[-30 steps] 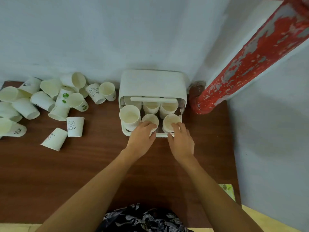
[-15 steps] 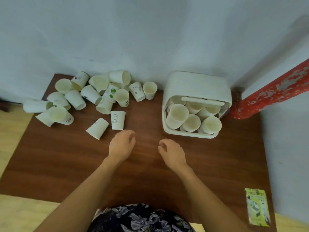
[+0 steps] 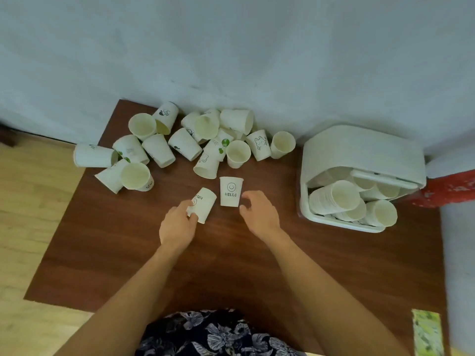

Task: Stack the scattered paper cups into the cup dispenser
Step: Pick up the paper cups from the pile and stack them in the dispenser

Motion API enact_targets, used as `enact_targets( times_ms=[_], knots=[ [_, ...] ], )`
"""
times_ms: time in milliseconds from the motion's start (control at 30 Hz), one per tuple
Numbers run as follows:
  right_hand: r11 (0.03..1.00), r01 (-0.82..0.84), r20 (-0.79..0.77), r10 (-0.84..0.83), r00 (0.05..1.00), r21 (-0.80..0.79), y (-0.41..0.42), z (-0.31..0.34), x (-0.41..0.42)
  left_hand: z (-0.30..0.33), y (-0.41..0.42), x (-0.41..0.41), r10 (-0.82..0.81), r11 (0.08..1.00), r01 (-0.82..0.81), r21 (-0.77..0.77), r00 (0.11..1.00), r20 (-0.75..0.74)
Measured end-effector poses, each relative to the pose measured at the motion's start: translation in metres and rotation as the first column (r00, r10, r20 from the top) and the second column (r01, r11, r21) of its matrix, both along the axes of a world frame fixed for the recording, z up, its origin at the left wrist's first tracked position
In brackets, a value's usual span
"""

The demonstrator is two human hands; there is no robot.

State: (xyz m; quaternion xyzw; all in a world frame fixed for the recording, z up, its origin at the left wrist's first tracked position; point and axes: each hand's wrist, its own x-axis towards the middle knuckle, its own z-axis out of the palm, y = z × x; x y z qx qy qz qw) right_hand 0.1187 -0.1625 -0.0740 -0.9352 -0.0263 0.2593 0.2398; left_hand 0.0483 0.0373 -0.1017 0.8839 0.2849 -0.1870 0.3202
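- The left hand point(image 3: 177, 227) grips a tipped cup point(image 3: 201, 204) lying on its side on the table point(image 3: 108, 242), fingers curled round its lower end.
- The right hand point(image 3: 259, 214) is open beside an upright HELLO cup point(image 3: 230, 191), fingers loosely bent, thumb near the cup's base; whether it touches is unclear.
- A heap of loose cups point(image 3: 185, 145) lies along the far edge by the wall.
- The dispenser point(image 3: 359, 150) stands at the right, with cup stacks point(image 3: 334, 199) leaning out of its open front.
- A green leaflet point(image 3: 426, 332) lies at the near right corner.
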Motion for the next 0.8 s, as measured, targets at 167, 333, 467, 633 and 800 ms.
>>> enact_targets(
  times_ms=[167,333,467,633,800],
  knots=[
    [0.991,-0.113,0.023,0.115,0.993,-0.073,0.03,-0.008,0.033,-0.011,0.004,0.016,0.057,0.991,-0.051,-0.12,0.997,0.048],
    [0.978,-0.137,-0.051,0.131,0.99,-0.158,0.047,-0.023,0.042,-0.011,0.007,0.032,0.103,0.981,-0.084,-0.175,0.99,0.101],
    [0.99,-0.027,-0.03,0.023,0.999,-0.14,0.043,-0.028,0.028,-0.007,0.01,0.037,0.127,0.971,-0.094,-0.218,0.982,0.143],
    [0.983,0.174,-0.013,-0.175,0.985,-0.054,0.022,-0.019,0.005,0.003,0.009,0.033,0.069,0.98,-0.037,-0.194,0.984,0.161],
    [0.951,0.298,0.101,-0.305,0.947,0.077,-0.011,0.011,-0.024,0.029,-0.013,0.025,-0.026,0.982,0.082,-0.172,0.953,0.301]
  ],
)
